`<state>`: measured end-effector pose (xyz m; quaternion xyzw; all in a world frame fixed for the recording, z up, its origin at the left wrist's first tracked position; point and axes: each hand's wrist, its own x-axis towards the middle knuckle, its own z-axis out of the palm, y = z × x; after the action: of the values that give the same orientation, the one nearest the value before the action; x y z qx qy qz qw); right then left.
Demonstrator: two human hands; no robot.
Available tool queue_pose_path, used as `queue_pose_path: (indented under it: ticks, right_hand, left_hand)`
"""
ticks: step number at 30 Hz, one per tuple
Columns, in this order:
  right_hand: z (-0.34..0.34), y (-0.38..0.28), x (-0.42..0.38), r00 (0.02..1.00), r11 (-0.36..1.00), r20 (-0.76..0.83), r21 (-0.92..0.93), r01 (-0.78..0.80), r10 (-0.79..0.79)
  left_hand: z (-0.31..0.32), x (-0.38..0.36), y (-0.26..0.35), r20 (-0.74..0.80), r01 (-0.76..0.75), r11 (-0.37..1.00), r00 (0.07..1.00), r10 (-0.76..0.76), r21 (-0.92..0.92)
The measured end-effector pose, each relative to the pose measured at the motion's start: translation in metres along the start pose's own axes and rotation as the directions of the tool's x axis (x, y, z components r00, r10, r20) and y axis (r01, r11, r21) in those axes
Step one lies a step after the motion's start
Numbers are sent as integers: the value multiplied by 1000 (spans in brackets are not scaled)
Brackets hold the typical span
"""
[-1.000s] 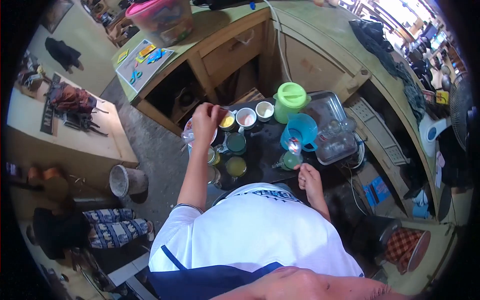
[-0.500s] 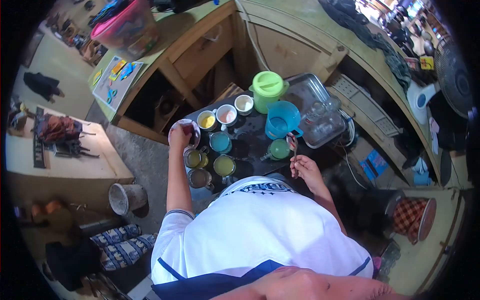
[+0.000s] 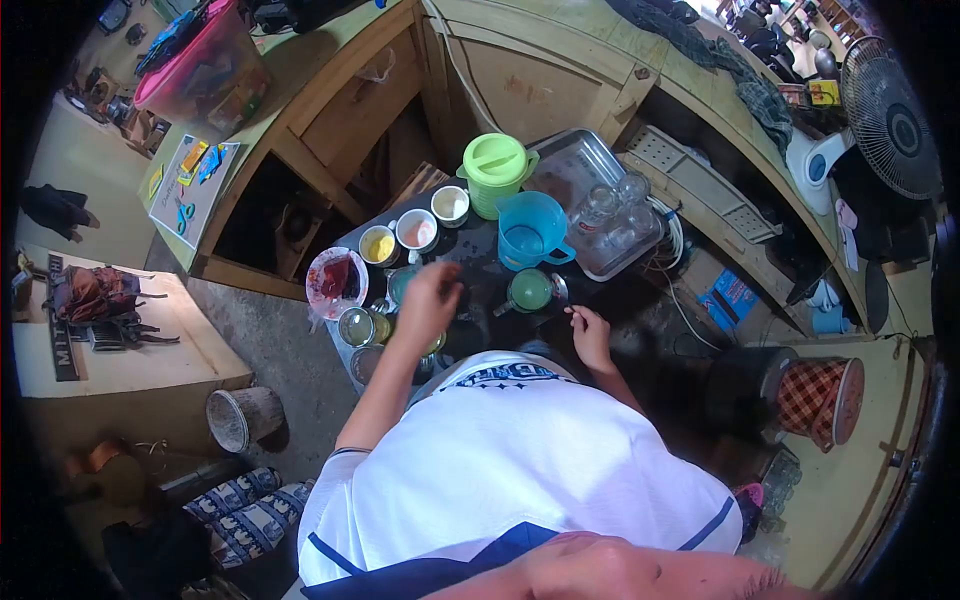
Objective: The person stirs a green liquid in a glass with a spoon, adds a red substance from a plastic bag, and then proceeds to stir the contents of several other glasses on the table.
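Observation:
My left hand point(image 3: 432, 298), its fingers bent together and slightly blurred, hangs over the glass mugs; what it holds, if anything, is hidden. Beneath it a mug of blue liquid point(image 3: 400, 285) is partly covered. My right hand point(image 3: 590, 330) pinches the handle of a spoon point(image 3: 561, 289), whose bowl is at the right side of a glass mug of green liquid point(image 3: 530, 289). A plate point(image 3: 318, 283) with a dark red piece point(image 3: 340, 279) lies at the table's left. White cups with yellow point(image 3: 378, 245), pinkish point(image 3: 416, 230) and pale contents point(image 3: 450, 205) stand in a row.
Behind the green mug are a blue jug point(image 3: 530, 235) and a lime-green lidded pitcher point(image 3: 495, 172). A metal tray point(image 3: 590, 150) with several empty glasses lies to their right. A wooden counter point(image 3: 300, 130) rises behind the low table. A bucket point(image 3: 243, 418) stands on the floor at left.
My left hand has left the plate and moved right, over the mugs. My right hand and the spoon have come lower, the spoon now beside the green mug. The whole view has shifted a little.

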<state>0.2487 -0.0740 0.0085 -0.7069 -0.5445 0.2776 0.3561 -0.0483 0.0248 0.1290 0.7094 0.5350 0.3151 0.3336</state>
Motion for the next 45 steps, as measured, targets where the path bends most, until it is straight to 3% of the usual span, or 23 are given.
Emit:
queue_pose_path:
  ticks: [2,4,5,7,10,17,31,38,45]
  right_hand:
    - [4,-7,6,995,996,-54,30,85,-83]
    - [1,-10,3,997,998,-36,-3,65,-65]
    - [-1,-10,0,999,998,-17,-39,45,-46]
    - [1,-3,-10,996,996,-43,-21,83,-84]
    - [3,-2,-12,990,993,-73,-15,119,-119]
    - [11,1,-2,985,988,-90,-62,144,-149]
    - [10,9,-16,977,976,-77,-101,192,-200]
    - [15,-10,5,984,987,-82,-38,155,-157]
    - [20,10,-19,965,970,-106,-78,232,-240]
  left_hand:
    - [26,-3,-5,85,58,995,995,-52,-76]
    - [46,-4,-9,270,-10,999,963,0,33]
    - [54,-5,-11,269,-13,999,963,3,34]
    - [68,-7,-15,459,37,997,886,-64,69]
    - [89,-15,-33,534,-23,997,845,-18,70]
    - [98,-20,-38,550,-8,993,833,-58,118]
    - [98,-29,-38,535,-131,991,840,94,31]
    - [101,-30,-36,574,-109,994,816,71,31]
    - [98,-30,-34,589,-80,997,806,59,10]
